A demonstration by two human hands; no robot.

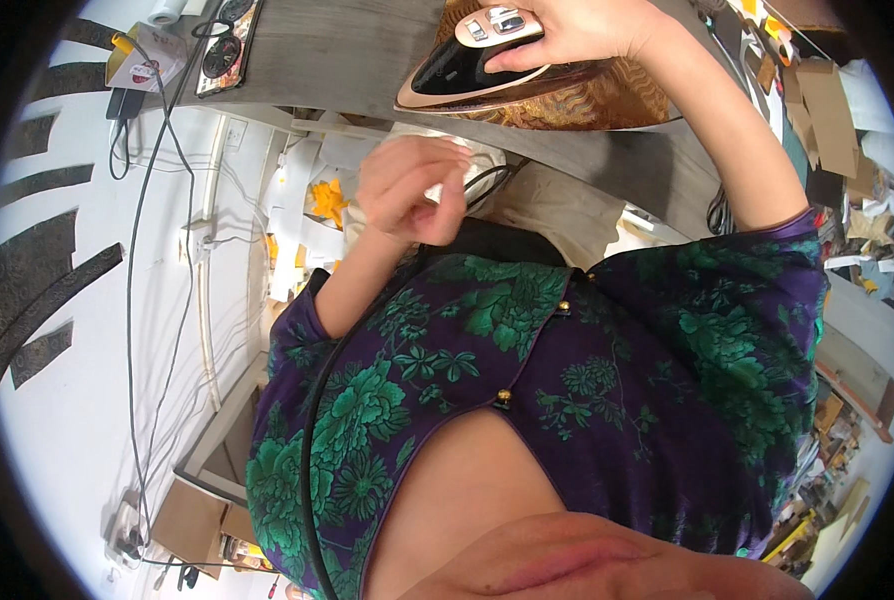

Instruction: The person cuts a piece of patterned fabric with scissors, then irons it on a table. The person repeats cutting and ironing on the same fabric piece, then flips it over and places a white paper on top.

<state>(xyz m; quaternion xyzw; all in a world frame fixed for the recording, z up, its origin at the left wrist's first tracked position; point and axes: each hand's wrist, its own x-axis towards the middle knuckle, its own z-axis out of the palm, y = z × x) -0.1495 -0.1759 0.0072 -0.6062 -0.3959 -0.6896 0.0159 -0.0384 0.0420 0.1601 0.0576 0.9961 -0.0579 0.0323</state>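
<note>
My right hand (592, 32) is closed around the handle of a black and rose-gold clothes iron (467, 75). Under and beside the iron lies a shiny gold-brown patterned cloth (607, 98), partly covered by it. This cloth rests on a dark grey table (342, 55) and reaches its near edge. My left hand (412, 190) hovers in front of that edge, apart from the iron and cloth. Its fingers curl in loosely toward the thumb, with nothing visible in them.
A black cable (317, 430) runs down along my left side. Small fans (223, 60) and a small box (147, 58) sit at the far left, with thin wires hanging by the white wall (77, 420). Cardboard (822, 110) and scraps crowd the right.
</note>
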